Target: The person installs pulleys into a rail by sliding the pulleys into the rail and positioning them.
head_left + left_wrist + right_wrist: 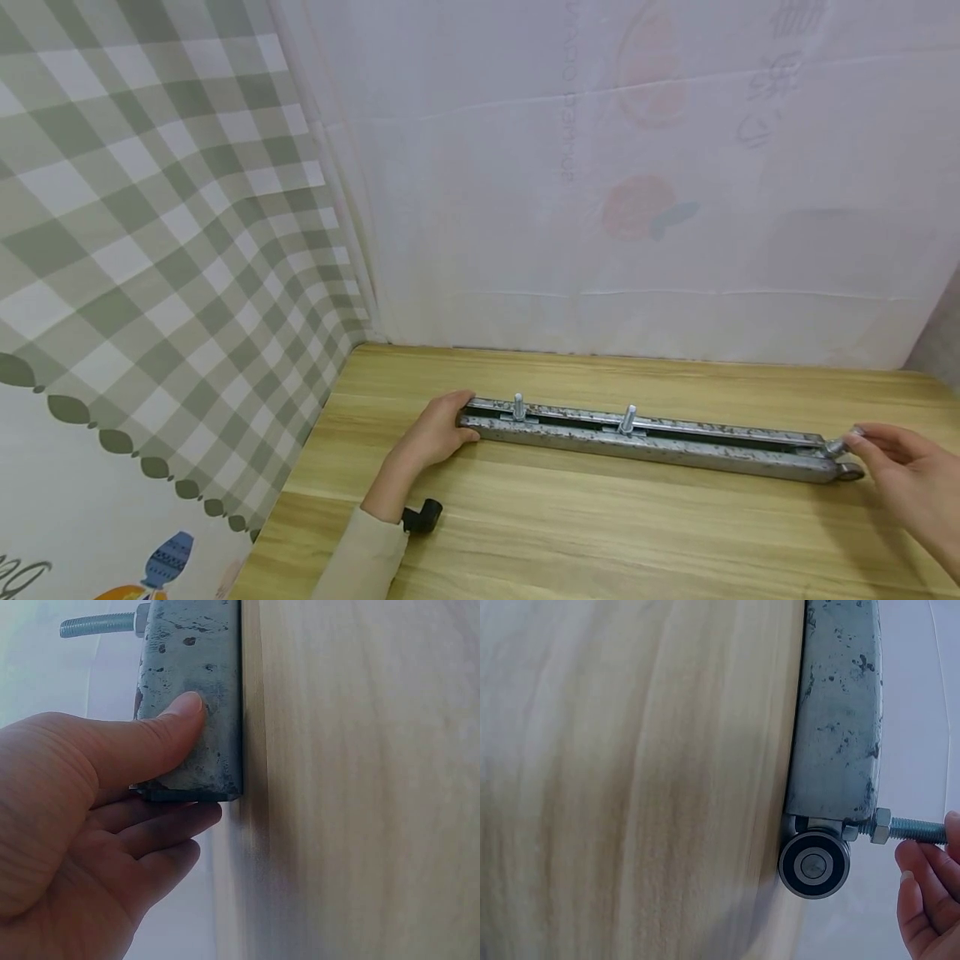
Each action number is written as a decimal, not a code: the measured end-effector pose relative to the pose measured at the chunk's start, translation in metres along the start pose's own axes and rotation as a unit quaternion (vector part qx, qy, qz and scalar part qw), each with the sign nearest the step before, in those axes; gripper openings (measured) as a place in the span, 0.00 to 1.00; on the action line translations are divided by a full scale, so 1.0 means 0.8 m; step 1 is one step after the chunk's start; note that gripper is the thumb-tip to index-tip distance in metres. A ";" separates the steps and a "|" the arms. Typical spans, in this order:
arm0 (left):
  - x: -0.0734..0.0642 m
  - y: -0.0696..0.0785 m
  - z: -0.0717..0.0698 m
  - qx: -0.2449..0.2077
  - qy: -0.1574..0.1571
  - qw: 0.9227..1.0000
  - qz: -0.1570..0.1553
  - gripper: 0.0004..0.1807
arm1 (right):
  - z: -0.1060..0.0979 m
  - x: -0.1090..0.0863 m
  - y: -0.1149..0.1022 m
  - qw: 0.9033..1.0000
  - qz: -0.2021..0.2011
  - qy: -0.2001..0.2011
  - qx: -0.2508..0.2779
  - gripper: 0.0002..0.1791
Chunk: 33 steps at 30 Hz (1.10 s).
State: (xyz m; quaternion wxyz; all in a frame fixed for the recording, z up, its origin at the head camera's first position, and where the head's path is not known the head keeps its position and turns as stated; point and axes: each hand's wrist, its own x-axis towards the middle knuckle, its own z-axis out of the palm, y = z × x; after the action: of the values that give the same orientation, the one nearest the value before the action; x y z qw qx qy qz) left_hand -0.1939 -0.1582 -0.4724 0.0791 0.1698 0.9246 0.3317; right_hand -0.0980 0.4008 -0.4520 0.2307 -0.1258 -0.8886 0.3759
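Observation:
A long slotted steel channel [697, 457] lies on the table, its slot facing up. My left hand [435, 429] grips the left end, thumb on the near side wall in the left wrist view. With thumb and fingers, my right hand [911, 475] pinches the threaded end of a bolt [919, 830] at the right end. A hex nut [882, 826] sits on that bolt. Just outside the channel's end, below the bolt, is a bearing wheel [814, 864]. Two other bolts, one left [518, 407] and one mid-channel [628, 419], stand up from the slot.
The wood-grain table [570, 533] runs back to a pale printed cloth [480, 208]. A green checked cloth [172, 208] hangs on the left. By my left wrist sits a small black fitting [425, 516].

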 end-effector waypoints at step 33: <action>-0.001 0.001 -0.001 -0.002 0.002 1.000 -0.006 0.37 | 0.007 -0.008 -0.024 0.989 -0.080 -0.026 -0.119 0.15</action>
State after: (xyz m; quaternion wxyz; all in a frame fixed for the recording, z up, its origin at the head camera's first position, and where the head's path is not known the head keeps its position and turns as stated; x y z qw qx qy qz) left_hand -0.1930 -0.1582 -0.4712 0.0796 0.1634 0.9252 0.3331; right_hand -0.0968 0.3816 -0.4436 0.2206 -0.0709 -0.9399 0.2509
